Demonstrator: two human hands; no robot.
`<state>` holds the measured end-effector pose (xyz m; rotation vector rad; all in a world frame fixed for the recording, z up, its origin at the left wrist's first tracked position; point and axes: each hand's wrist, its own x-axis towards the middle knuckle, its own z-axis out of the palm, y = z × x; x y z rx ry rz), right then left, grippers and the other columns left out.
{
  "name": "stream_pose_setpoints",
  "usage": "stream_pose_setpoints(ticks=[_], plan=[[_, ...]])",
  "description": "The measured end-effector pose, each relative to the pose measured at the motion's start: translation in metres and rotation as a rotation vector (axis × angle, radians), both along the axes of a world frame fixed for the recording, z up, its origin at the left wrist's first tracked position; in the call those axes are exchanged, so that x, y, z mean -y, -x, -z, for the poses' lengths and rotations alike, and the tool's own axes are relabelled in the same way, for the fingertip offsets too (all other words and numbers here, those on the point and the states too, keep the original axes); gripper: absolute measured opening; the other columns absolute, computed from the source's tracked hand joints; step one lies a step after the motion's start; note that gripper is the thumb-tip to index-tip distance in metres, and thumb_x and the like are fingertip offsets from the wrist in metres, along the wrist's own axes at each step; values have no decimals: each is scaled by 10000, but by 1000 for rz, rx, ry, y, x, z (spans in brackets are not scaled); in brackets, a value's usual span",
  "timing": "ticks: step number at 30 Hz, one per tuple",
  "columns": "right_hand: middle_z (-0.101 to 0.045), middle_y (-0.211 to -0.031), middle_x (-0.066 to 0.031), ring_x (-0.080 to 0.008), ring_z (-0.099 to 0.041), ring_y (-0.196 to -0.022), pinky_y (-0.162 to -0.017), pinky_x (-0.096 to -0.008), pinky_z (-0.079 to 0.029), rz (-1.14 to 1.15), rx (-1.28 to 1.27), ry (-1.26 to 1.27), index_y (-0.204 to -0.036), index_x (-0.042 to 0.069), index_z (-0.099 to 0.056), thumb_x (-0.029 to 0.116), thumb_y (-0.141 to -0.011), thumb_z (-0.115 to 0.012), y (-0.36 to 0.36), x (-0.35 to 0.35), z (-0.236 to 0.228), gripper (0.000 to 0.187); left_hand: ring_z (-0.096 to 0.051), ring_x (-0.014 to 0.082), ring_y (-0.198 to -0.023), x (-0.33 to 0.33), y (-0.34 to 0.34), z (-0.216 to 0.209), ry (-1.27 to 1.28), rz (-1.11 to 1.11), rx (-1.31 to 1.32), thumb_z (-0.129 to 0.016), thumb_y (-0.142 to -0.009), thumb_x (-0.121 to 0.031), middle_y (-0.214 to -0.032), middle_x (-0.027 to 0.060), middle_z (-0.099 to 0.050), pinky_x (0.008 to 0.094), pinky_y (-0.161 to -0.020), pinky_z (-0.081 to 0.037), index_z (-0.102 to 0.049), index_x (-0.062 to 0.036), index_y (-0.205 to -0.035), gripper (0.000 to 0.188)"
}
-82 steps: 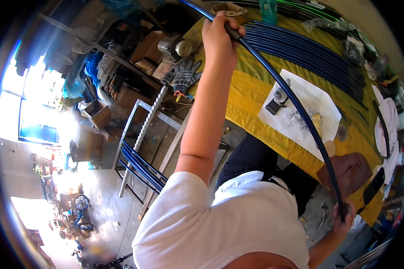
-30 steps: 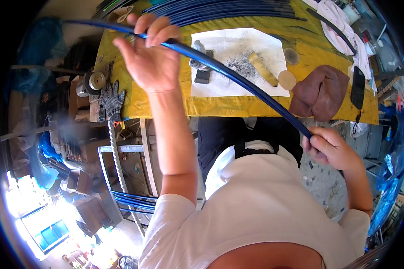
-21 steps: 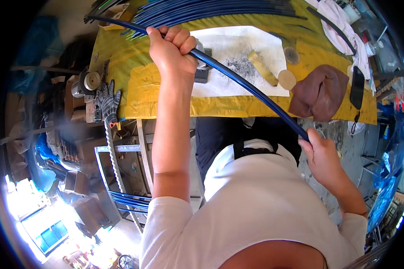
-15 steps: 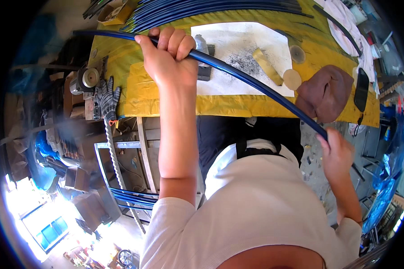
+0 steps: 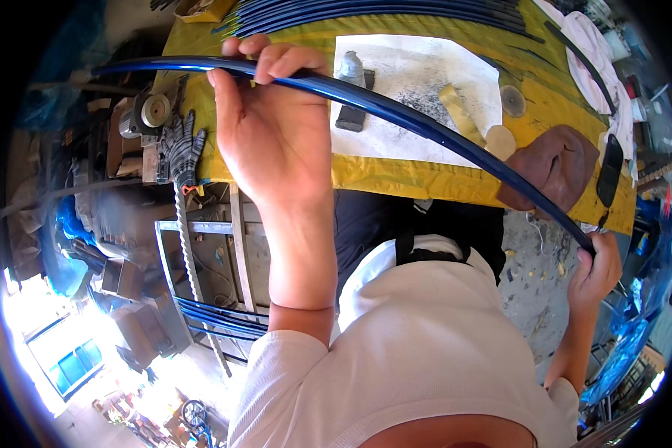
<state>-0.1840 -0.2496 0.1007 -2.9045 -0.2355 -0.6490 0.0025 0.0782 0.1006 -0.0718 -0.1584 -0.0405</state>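
Observation:
A long glossy dark-blue rod spans the view, bending down from the far left to the right. My left hand holds it left of its middle, palm showing, fingers hooked loosely over it and thumb against its near side. At the rod's right end my right hand is closed round it, beyond the table edge. Beneath the rod, a white sheet with black dust lies on the yellow-covered table. On the sheet are a grey bottle, a dark block and a tan strip.
Many similar blue rods lie along the table's far side. A brown crumpled cloth, round discs and a black strap-like piece are at the right. A striped glove hangs left, above a metal frame carrying more rods.
The rod has slid left and its right end has swung lower. My left hand has loosened and turned its palm into view. My right hand has moved right and down.

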Motion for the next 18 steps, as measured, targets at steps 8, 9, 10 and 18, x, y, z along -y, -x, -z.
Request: stream_pose_setpoints(ticks=[8,9,10,18], plan=[[-558,-765,-150,-327,-545,-631,-581,-382,-426,-66,-33,-66,-927,-17,-550,206,-884,-525,0,-1,1,228,-501,197,-930,-3,1,-3,-57,-77,-25,-484,-927,-151,-933,101,-515,394,-929,-399,-467,-4,-988,160],[-561,-772,-151,-330,-548,-635,-583,-385,-428,-47,-36,-47,-935,-18,-550,222,-892,-513,0,0,1,247,-497,196,-914,-3,0,-4,-69,-89,-35,-474,-931,-149,-925,99,-512,386,-906,-403,-464,-2,-989,158],[-563,-778,-152,-332,-551,-639,-586,-389,-430,-29,-39,-29,-943,-20,-549,239,-900,-501,1,2,2,266,-493,196,-899,-4,-2,-5,-80,-101,-46,-464,-935,-147,-918,96,-508,378,-883,-406,-461,-1,-991,156],[-506,-735,-177,-379,-510,-613,-534,-421,-388,67,-98,198,-862,11,-523,296,-919,-445,32,79,17,301,-321,110,-550,-67,-27,14,-246,-92,-108,-336,-978,-280,-646,1,-331,250,-523,-318,-416,-44,-835,288]])
